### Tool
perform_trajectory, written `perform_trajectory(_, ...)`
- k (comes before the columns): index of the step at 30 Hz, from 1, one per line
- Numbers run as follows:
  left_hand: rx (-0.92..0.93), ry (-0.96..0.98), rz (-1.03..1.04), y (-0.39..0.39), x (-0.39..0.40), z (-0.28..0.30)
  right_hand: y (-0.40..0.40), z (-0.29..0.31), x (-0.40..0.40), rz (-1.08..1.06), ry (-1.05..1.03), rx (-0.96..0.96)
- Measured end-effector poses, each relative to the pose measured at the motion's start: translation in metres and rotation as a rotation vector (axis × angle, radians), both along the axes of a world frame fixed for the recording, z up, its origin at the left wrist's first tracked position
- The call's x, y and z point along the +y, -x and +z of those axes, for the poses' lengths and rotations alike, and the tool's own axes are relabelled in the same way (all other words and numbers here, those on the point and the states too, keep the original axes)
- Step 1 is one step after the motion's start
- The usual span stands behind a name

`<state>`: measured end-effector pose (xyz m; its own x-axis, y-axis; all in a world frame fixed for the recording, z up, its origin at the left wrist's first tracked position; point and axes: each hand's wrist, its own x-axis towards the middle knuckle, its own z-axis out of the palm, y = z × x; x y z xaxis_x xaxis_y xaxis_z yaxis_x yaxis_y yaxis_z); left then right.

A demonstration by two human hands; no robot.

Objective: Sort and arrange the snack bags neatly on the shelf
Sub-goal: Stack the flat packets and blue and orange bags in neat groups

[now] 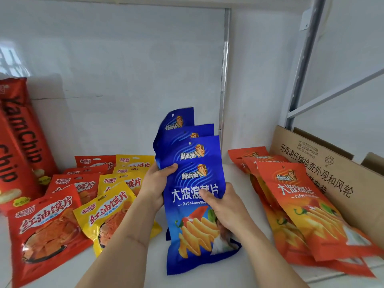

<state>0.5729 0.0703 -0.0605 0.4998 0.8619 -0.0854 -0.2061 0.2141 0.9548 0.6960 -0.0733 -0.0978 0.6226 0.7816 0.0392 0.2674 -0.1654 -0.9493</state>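
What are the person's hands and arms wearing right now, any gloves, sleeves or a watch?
Nothing is worn. The left hand and right hand have no gloves or visible rings, and both forearms are uncovered to the frame's bottom edge: no sleeves, watch or bands.

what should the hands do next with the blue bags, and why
Probably square the fanned blue bags into one even stack and set it in the bare gap on the shelf. The left hand and right hand both grip them, their tops are staggered, and the yellow bags and orange bags already lie grouped either side.

"YamChip" on red bag (25, 129), "DaBoLangShu" on blue bag (193, 204)
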Motion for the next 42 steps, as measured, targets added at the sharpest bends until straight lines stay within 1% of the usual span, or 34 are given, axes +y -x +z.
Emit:
perform_trajectory(3,0.166,-0.07,0.093,-0.01,0.012,-0.006,0.003,-0.008,0.01,-0.051,0.037,-0.072)
perform_trajectory(7,0.361,-0.15,0.184,-0.019,0.018,-0.003,0.009,-0.005,0.018,-0.089,0.062,-0.069)
perform_trajectory(10,0.589,-0.309,0.219,-0.024,0.021,-0.007,0.018,-0.006,0.024,-0.131,0.1,-0.115)
perform_trajectory(11,0.64,-0.333,0.216,-0.025,0.021,-0.009,0.02,-0.007,0.025,-0.143,0.11,-0.129)
perform_trajectory(13,0.695,-0.374,0.23,-0.024,0.018,-0.012,0.023,-0.007,0.028,-0.162,0.119,-0.14)
perform_trajectory(16,0.781,-0.489,0.276,-0.021,0.012,-0.014,0.023,-0.003,0.03,-0.158,0.131,-0.141)
perform_trajectory(18,0.791,-0.548,0.285,-0.018,0.009,-0.014,0.023,-0.001,0.03,-0.155,0.137,-0.134)
perform_trajectory(22,0.778,-0.573,0.273,-0.012,0.012,-0.015,0.022,0.004,0.024,-0.139,0.123,-0.075)
perform_trajectory(27,0.796,-0.671,0.327,-0.002,0.009,-0.02,0.02,0.015,0.008,-0.163,0.127,-0.093)
perform_trajectory(31,0.798,-0.717,0.36,-0.001,-0.001,-0.023,0.017,0.022,-0.004,-0.18,0.13,-0.16)
perform_trajectory(34,0.828,-0.784,0.408,-0.003,-0.012,-0.019,0.008,0.034,-0.02,-0.184,0.108,-0.26)
perform_trajectory(36,0.843,-0.856,0.462,-0.008,-0.022,-0.015,-0.005,0.045,-0.037,-0.19,0.083,-0.349)
perform_trajectory(39,0.872,-0.979,0.535,-0.025,-0.045,-0.003,-0.031,0.065,-0.074,-0.215,0.029,-0.424)
perform_trajectory(42,0.814,-1.149,0.525,-0.054,-0.078,0.01,-0.063,0.075,-0.114,-0.298,0.011,-0.484)
